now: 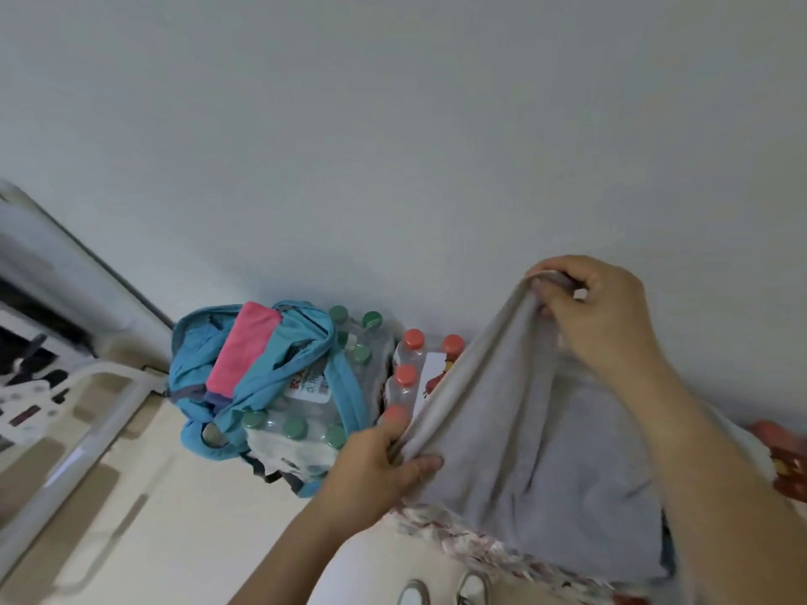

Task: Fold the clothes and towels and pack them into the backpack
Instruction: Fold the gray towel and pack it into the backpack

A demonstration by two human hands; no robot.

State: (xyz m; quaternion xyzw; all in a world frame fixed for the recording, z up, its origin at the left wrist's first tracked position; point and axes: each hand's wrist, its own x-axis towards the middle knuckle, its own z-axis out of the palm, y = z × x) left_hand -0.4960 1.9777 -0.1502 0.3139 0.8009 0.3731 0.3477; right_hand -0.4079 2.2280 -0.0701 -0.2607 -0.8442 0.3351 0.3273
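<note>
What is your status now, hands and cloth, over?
Left hand and right hand both grip the soft grey cloth, held up. Blue fabric backpack open, pink folded towel inside. Green-capped plastic bottles beside it.

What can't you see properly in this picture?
Head view:
- Inside of the backpack: covered by the pink towel and its flaps.
- Red-capped bottles: partly behind the grey cloth.
- Shoes: cut off by the bottom edge.
- Bottle label: too blurred to read.

Grey cloth [537,434], teal-blue backpack [262,377] holding a pink towel [242,349], green- [294,427] and red-capped bottles [412,340].
</note>
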